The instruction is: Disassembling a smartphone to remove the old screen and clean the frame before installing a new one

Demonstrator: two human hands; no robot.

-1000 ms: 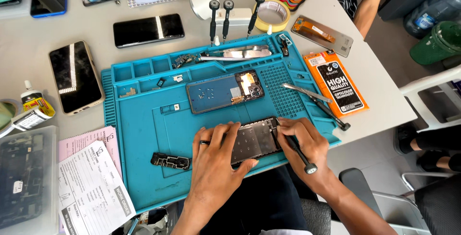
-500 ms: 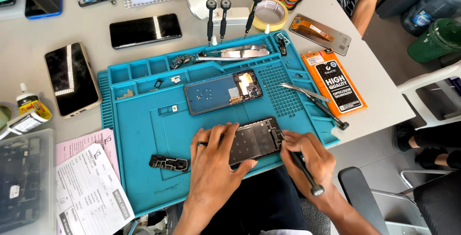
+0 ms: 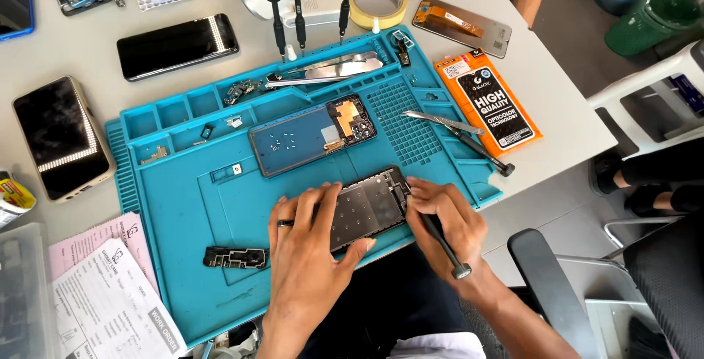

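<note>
While my left hand [image 3: 312, 245] lies spread flat across the opened phone [image 3: 367, 205], fingers apart and pressing rather than closed round anything, the phone sits pinned at the near edge of the blue repair mat [image 3: 169, 212], close to my body, so it can't skate about under the tool. My right hand [image 3: 444, 220] is wrapped shut on a black screwdriver [image 3: 440, 238], gripped low like a pen, tip down at the phone's right end and the round cap poking out toward my wrist. That low hold gives me fine control over a small spot. Up the mat, the blue back cover [image 3: 312, 135] rests face up with tiny screws [image 3: 281, 139] parked on it, out of the way yet within reach. A black inner part [image 3: 235, 258] lies just left of my left hand. Tweezers [image 3: 444, 122] and another dark driver [image 3: 480, 146] wait to the right on the mat's ribbed patch, beside the orange packet [image 3: 490, 102]. Three spare screwdrivers [image 3: 297, 7] stand beyond the mat by the tape roll [image 3: 378, 0].

Against half a second ago, my right hand has slid in tighter to the phone's corner and the screwdriver stands steeper; the left hand keeps its same flat press, and nothing else on the mat has shifted.
</note>
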